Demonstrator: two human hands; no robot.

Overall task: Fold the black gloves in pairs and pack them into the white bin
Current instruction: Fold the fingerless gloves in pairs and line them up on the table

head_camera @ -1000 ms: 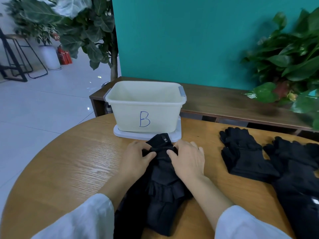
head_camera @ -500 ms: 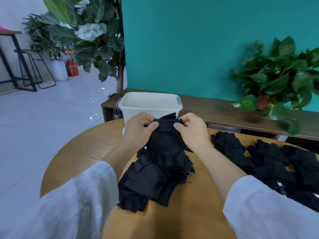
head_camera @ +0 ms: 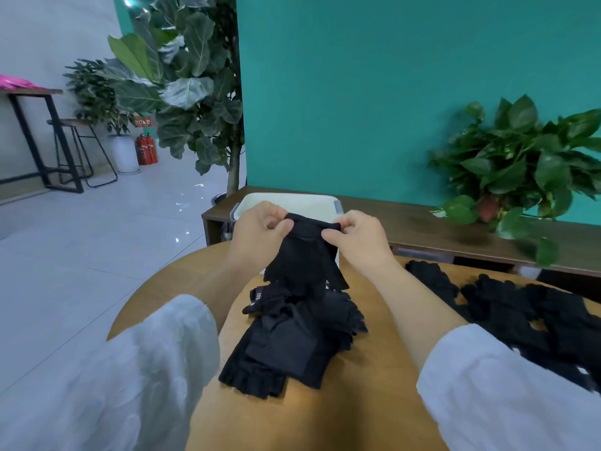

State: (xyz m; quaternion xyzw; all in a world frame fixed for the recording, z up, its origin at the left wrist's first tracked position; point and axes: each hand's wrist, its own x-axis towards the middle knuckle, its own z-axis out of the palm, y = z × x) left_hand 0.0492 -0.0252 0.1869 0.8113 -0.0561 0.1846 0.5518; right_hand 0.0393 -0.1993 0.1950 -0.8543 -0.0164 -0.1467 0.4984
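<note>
Folding step: the left hand (head_camera: 257, 236) and right hand (head_camera: 361, 239) each pinch the cuff of a black glove (head_camera: 305, 255) raised between them, just before the white bin (head_camera: 289, 200); next, its mate (head_camera: 286, 340) below on the desk (head_camera: 374, 385) likely needs pairing.

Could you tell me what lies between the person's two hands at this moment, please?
In the head view, the cuff edge of a black glove spans the gap, pinched by the left hand and right hand, in front of the white bin.
</note>
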